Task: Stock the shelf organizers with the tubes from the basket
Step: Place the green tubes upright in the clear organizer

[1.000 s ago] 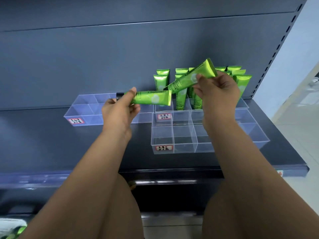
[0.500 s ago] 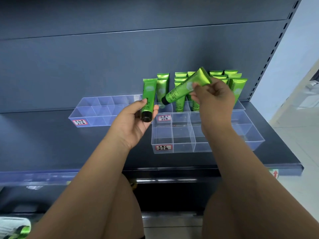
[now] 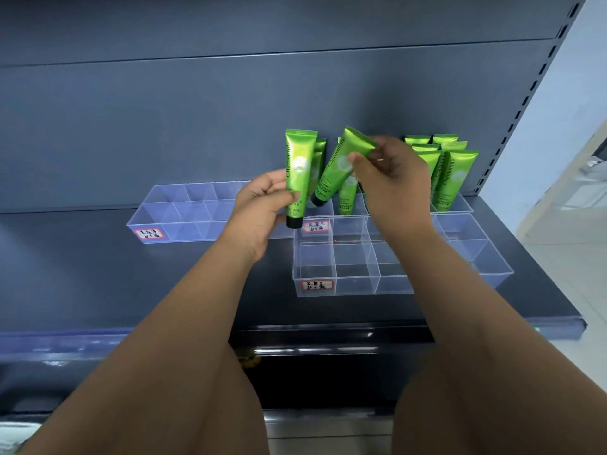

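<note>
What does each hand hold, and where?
Left hand holds an upright tube near its cap; right hand pinches a tilted tube near its crimped end.

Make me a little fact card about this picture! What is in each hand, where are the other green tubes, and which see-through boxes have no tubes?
left hand: holds the upright tube, black cap down
right hand: pinches the tilted tube, cap pointing down-left
stocked tubes: standing in the back organizer
front organizer: no tubes seen
left organizer: no tubes seen
labels: red-edged, writing too small to read
</note>
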`<state>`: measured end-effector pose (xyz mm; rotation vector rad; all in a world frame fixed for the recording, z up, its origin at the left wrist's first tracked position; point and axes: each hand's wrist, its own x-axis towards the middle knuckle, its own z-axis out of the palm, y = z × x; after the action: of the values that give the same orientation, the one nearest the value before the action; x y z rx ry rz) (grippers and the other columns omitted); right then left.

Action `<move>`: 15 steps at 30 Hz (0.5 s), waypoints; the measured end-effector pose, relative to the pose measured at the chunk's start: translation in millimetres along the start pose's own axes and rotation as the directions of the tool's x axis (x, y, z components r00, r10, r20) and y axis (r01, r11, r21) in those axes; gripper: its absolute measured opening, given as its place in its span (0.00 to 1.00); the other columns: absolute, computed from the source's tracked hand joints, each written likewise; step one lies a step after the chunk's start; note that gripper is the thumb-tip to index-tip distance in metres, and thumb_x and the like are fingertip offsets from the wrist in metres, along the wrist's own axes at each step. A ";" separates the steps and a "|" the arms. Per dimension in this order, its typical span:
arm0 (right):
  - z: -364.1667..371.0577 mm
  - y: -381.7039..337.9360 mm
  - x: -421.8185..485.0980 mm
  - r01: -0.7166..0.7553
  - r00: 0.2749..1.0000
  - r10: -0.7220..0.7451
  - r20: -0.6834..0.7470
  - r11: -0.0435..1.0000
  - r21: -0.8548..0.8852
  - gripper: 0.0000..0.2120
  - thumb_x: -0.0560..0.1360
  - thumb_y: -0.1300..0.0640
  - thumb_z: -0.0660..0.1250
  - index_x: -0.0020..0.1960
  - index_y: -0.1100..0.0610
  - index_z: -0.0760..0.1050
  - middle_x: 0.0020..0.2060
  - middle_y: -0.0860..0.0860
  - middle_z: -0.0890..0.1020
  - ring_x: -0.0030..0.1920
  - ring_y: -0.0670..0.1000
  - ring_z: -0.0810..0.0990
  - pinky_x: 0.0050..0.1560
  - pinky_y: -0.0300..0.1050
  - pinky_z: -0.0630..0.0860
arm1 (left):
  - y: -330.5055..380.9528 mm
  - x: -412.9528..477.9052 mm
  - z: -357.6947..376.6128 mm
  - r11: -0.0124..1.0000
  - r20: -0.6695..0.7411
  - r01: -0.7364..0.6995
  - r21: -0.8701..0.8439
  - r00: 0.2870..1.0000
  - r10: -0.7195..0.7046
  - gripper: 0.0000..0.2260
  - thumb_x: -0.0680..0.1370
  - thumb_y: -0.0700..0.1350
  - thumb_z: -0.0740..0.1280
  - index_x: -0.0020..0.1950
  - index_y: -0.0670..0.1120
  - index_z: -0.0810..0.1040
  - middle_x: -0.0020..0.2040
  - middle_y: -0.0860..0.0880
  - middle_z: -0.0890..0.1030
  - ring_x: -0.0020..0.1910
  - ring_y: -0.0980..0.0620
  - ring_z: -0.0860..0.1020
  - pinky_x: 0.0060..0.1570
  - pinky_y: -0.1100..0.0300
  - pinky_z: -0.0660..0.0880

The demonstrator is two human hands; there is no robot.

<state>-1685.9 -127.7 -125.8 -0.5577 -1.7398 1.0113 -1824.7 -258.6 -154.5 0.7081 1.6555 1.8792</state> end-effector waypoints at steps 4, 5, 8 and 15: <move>9.7 5.9 18.4 0.075 0.997 -0.070 0.039 0.988 -0.133 0.05 0.75 0.52 0.72 0.50 0.48 0.82 0.43 0.51 0.84 0.41 0.50 0.85 0.45 0.47 0.80 | 0.2 16.1 0.4 0.999 -0.009 -0.053 0.009 0.999 0.053 0.14 0.77 0.31 0.68 0.61 0.42 0.80 0.51 0.46 0.86 0.51 0.48 0.84 0.60 0.42 0.80; 12.7 5.9 22.6 0.081 0.996 -0.073 0.054 0.985 -0.155 0.06 0.74 0.52 0.72 0.51 0.50 0.82 0.43 0.50 0.84 0.41 0.48 0.84 0.45 0.46 0.80 | 1.2 19.1 0.9 0.997 -0.010 -0.073 0.005 0.997 0.073 0.14 0.77 0.31 0.68 0.60 0.43 0.80 0.49 0.47 0.86 0.50 0.49 0.84 0.62 0.41 0.78; 21.5 3.1 34.6 0.109 0.992 -0.091 0.090 0.968 -0.225 0.08 0.72 0.55 0.73 0.51 0.52 0.84 0.37 0.43 0.81 0.35 0.42 0.79 0.40 0.36 0.73 | -0.2 28.5 3.5 0.993 -0.004 -0.116 -0.029 0.993 0.116 0.13 0.78 0.30 0.66 0.55 0.47 0.79 0.39 0.55 0.84 0.44 0.54 0.82 0.58 0.45 0.77; 45.3 2.2 43.2 0.174 0.981 -0.134 0.142 0.930 -0.323 0.11 0.70 0.58 0.73 0.52 0.49 0.85 0.37 0.46 0.83 0.38 0.47 0.81 0.45 0.42 0.77 | 5.0 46.6 -4.8 0.986 -0.041 -0.133 -0.105 0.991 0.129 0.13 0.78 0.30 0.66 0.54 0.47 0.79 0.42 0.51 0.84 0.42 0.52 0.81 0.48 0.54 0.78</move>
<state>-1744.4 -110.8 -111.3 -0.5711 -2.0454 0.6507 -1861.8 -230.3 -148.3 0.7605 1.5480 2.0657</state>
